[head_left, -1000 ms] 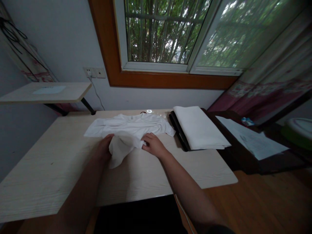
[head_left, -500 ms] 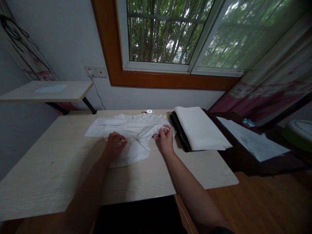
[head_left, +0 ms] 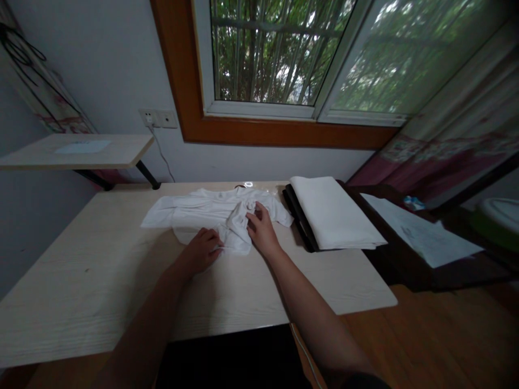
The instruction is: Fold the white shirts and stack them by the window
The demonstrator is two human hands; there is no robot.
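- Pinches the near edge of the white T-shirt (head_left: 203, 210) in the left hand (head_left: 203, 249), with fingers curled and the thumb side facing the other hand.
- Grasps a bunched fold of the same T-shirt in the right hand (head_left: 261, 229), farther from the body and closer to the right sleeve (head_left: 281, 214); grip closed on cloth on both sides.
- Has the T-shirt lying on the wood-grain desk (head_left: 73, 292), toward the far edge, collar (head_left: 231, 193) pointing at the window (head_left: 263, 59).
- Shows the left sleeve (head_left: 156, 212) spread fairly flat, well apart from either hand; shows the lower right part gathered into creases between the hands.
- Leans both bare forearms over the near half of the desk, wrists apart.
- Keeps a folded white sheet (head_left: 336, 210) on top of something black (head_left: 300, 227), just right of the T-shirt; cannot tell whether paper or fabric.
- Has a raised shelf (head_left: 130, 148) at the far left, bearing a pale paper (head_left: 83, 147).
- Has a wall socket (head_left: 166, 119) beyond the desk, with a white cable (head_left: 164, 160) hanging down from it.
- Has a dark side table (head_left: 399, 270) on the right, with a large white paper (head_left: 421, 232) laid over it, near a patterned curtain (head_left: 446, 140).
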